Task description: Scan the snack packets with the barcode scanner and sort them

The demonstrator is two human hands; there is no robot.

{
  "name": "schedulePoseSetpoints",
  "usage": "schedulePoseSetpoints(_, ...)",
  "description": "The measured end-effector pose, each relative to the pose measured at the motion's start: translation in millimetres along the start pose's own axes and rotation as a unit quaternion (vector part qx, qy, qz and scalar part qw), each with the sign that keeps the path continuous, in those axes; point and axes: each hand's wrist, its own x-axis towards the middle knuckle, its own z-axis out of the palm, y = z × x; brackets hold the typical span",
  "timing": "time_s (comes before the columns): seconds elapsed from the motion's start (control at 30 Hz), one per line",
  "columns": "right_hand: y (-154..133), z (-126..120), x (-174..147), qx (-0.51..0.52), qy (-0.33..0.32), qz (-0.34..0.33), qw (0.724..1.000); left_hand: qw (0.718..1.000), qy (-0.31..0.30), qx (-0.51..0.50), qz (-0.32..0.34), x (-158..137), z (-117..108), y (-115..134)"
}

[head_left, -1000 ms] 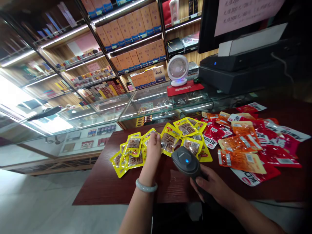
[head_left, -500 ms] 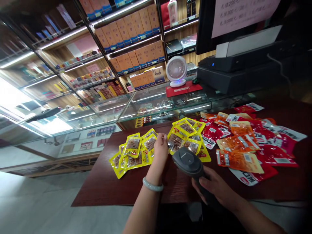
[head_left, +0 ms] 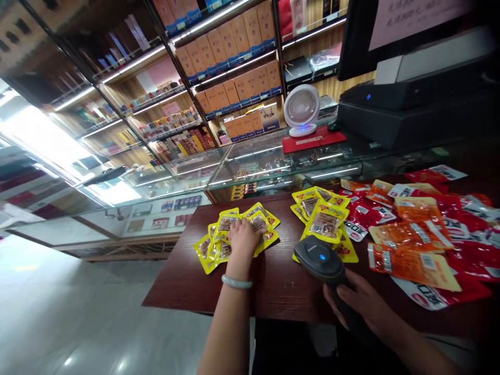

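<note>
My left hand, with a pale bangle on the wrist, reaches down over the left pile of yellow snack packets. Its fingers are apart and touch the top packets; no packet is lifted. In my right hand is a dark grey barcode scanner, gripped round its handle. A small blue light glows on the scanner's head. Just beyond that head lies a second pile of yellow snack packets, one packet flat on top with its label facing up.
Red and orange snack packets are heaped at the right of the dark wooden table. Behind stand a white fan on a red mat, a glass display counter, and a black till with a monitor. Boxes fill the back shelves.
My left hand has moved left from between the piles onto the left pile. A packet now lies on top of the right pile. The scanner's blue light has come on. The view has shifted.
</note>
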Motion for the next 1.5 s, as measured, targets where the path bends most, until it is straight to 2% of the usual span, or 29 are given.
schedulePoseSetpoints(0.1, 4.3, -2.3, 0.7, 0.009, -0.004, -0.001, 1.000, 0.999, -0.018, 0.045, 0.008, 2.7, -1.8, -13.9)
schedulePoseSetpoints(0.23, 4.7, -2.4, -0.7, 0.012, 0.002, -0.003, 1.000, 0.995, -0.068, 0.065, 0.036, 13.3, -3.9, -14.5)
schedulePoseSetpoints(0.33, 3.0, -2.0, -0.5, 0.012, 0.003, -0.010, 1.000, 0.995, -0.080, 0.053, 0.039, 18.9, -3.4, -14.1)
schedulePoseSetpoints(0.47, 0.4, -2.2, 2.1, 0.004, -0.011, -0.019, 1.000, 0.993, -0.084, -0.055, 0.058, 13.7, 3.9, -12.1)
schedulePoseSetpoints(0.57, -1.7, -0.7, 3.7, -0.007, -0.015, -0.018, 1.000, 0.981, -0.095, -0.153, 0.078, 0.8, 7.5, -3.7)
schedulePoseSetpoints(0.67, -3.4, 2.5, 4.3, -0.019, -0.010, -0.010, 1.000, 0.973, -0.089, -0.191, 0.098, -14.3, 2.5, 10.5)
schedulePoseSetpoints(0.83, -4.6, 5.8, 4.5, -0.017, -0.011, -0.011, 1.000, 0.976, -0.047, -0.171, 0.130, -30.0, -14.0, 29.2)
schedulePoseSetpoints(1.07, 0.2, 2.6, 5.7, -0.002, -0.006, -0.010, 1.000, 0.968, -0.053, -0.210, 0.126, -27.2, -15.7, 21.5)
schedulePoseSetpoints(1.13, 0.4, 2.5, 5.0, -0.005, -0.006, -0.013, 1.000, 0.964, -0.021, -0.241, 0.111, -22.8, -16.4, 18.5)
schedulePoseSetpoints(1.2, -0.9, 3.2, 3.5, -0.012, -0.002, -0.016, 1.000, 0.948, 0.033, -0.306, 0.079, -17.9, -17.7, 21.6)
schedulePoseSetpoints(1.27, -3.0, 4.7, 1.4, -0.014, 0.009, -0.011, 1.000, 0.911, 0.050, -0.406, 0.050, -13.2, -17.4, 32.5)
schedulePoseSetpoints(1.37, -4.7, 6.0, -1.8, -0.004, 0.039, 0.011, 0.999, 0.841, -0.032, -0.534, 0.080, -6.2, -11.2, 53.3)
schedulePoseSetpoints(1.4, -4.3, 5.7, -2.6, 0.003, 0.051, 0.019, 0.999, 0.833, -0.047, -0.542, 0.102, -3.8, -7.8, 57.5)
schedulePoseSetpoints(1.43, -3.4, 4.9, -3.1, 0.010, 0.061, 0.026, 0.998, 0.840, -0.046, -0.526, 0.124, -1.4, -4.1, 58.9)
schedulePoseSetpoints(1.5, -0.4, 2.2, -3.0, 0.018, 0.062, 0.028, 0.998, 0.895, -0.005, -0.419, 0.152, 3.6, 3.4, 53.1)
